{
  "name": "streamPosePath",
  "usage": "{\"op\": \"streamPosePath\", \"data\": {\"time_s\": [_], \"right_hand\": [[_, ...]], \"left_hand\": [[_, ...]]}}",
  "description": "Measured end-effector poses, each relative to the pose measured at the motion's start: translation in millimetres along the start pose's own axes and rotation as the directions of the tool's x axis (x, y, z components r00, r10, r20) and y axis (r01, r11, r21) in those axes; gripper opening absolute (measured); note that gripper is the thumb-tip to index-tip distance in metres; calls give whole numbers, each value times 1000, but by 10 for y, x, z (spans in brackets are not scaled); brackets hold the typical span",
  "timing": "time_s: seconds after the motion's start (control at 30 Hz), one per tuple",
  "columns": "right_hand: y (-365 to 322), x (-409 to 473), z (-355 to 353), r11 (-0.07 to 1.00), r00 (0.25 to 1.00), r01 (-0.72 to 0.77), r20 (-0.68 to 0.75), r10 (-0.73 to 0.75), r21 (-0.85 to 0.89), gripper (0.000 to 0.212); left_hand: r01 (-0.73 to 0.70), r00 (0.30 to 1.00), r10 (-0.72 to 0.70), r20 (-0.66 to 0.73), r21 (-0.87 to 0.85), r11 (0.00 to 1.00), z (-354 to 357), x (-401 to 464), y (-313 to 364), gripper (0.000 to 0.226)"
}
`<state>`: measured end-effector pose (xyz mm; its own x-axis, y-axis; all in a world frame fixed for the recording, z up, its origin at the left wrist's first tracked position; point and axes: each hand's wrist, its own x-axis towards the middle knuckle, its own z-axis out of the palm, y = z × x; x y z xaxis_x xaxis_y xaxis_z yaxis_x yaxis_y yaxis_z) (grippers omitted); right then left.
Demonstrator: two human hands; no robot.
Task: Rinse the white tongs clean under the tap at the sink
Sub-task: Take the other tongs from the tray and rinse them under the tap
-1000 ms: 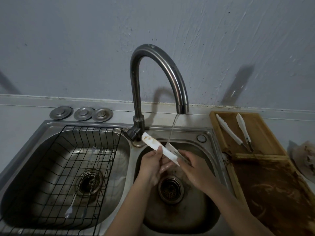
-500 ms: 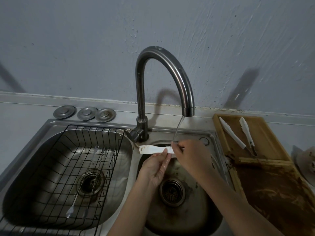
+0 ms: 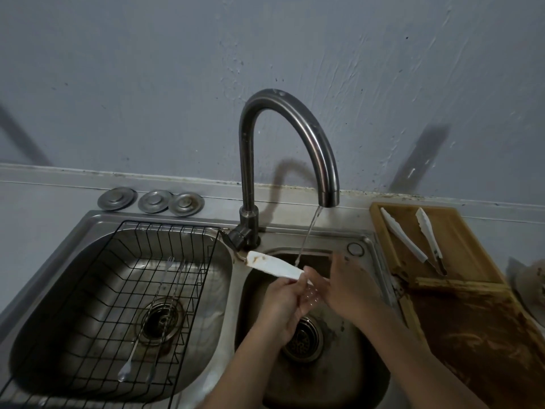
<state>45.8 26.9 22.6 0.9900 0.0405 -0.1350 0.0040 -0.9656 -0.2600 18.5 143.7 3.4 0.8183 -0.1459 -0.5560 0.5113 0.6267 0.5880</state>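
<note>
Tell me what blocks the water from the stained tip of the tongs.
Nothing visible does. The stream falls freely from the tap onto the tongs near the hands; the stained tip lies left of it, over the sink divider.

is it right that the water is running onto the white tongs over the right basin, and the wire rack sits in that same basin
Not quite. The head view shows the wire rack in the left basin, not the right. The rest holds: water from the tap runs onto the white tongs, held by the left hand and right hand over the right basin.
</note>
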Motion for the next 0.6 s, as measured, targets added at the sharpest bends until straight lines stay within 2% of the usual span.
{"op": "streamPosePath", "data": {"time_s": [0.07,0.13,0.23,0.37,0.47,0.6], "right_hand": [[128,-13,11,984,969,-64,248,21,166,74],[204,-68,45,955,927,-142,373,36,260,69],[286,-182,75,942,947,-176,311,82,286,63],[342,-287,90,945,976,-155,192,102,287,62],[365,-339,106,950,980,-153,165,110,273,60],[388,-373,114,965,984,-128,150,95,228,58]], "left_hand": [[24,1000,-23,-13,84,996,30,-12,-21,29],[88,995,-80,-54,166,982,30,-9,-7,40],[164,986,-149,-77,252,954,9,21,50,48],[131,988,-100,-119,289,948,35,80,34,46],[132,985,-84,-149,347,928,72,123,-15,52],[191,970,-134,-201,298,935,46,178,64,66]]}}
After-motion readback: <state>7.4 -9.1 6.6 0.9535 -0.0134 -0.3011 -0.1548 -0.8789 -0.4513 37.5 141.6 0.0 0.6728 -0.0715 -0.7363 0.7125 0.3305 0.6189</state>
